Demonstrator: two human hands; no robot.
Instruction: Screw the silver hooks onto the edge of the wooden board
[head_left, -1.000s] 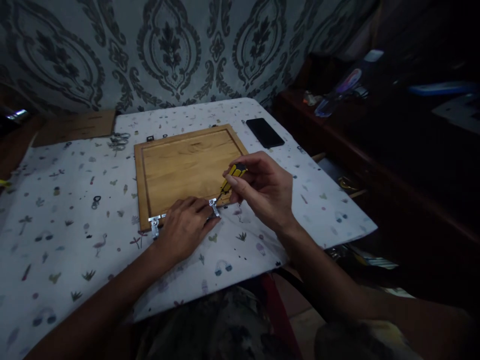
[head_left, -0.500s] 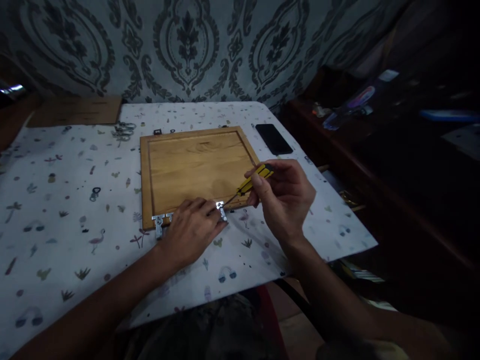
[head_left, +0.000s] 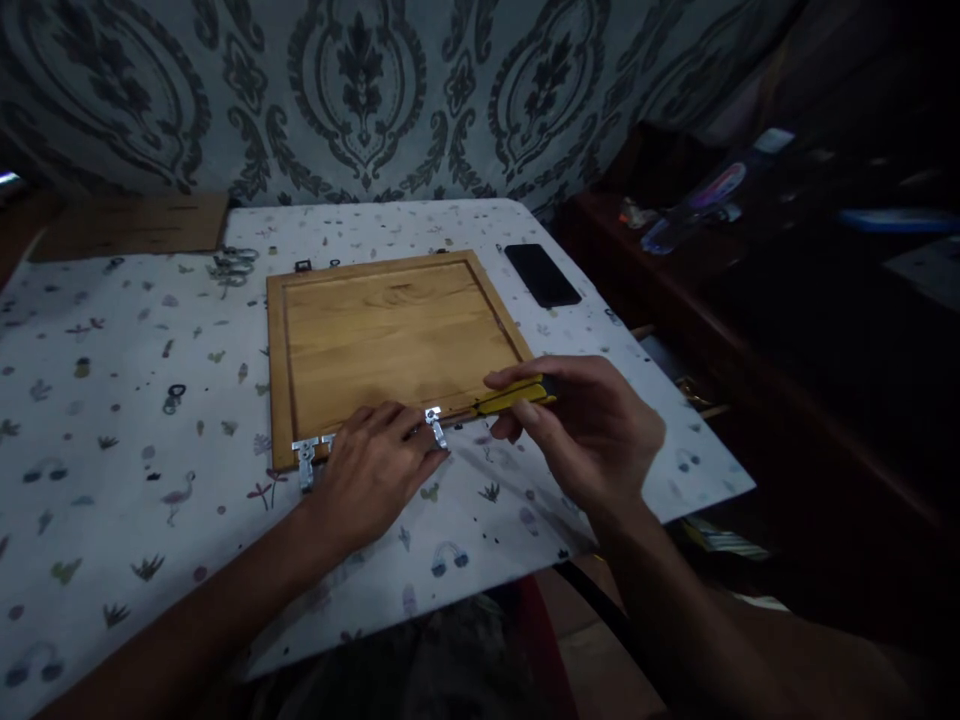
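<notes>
A square wooden panel [head_left: 390, 335] with a raised frame lies flat on a table covered in a patterned white cloth [head_left: 112, 420]. My left hand [head_left: 375, 475] rests palm down at the panel's near edge, fingers pressing beside a small metal bracket [head_left: 433, 425]. Another metal bracket [head_left: 306, 455] sticks out at the near left corner. My right hand [head_left: 585, 425] is closed on a yellow-and-black screwdriver [head_left: 514, 398], held almost level, its tip pointing left toward the bracket by my left fingers.
A black phone [head_left: 541, 275] lies on the cloth right of the panel. A bunch of metal pieces [head_left: 232, 265] sits near the far left corner, beside a brown board [head_left: 127, 222]. Dark furniture with a plastic bottle [head_left: 690, 205] stands to the right.
My right hand has lowered the screwdriver from a steep tilt to nearly flat and drawn it to the right. My left hand has stayed at the panel's edge.
</notes>
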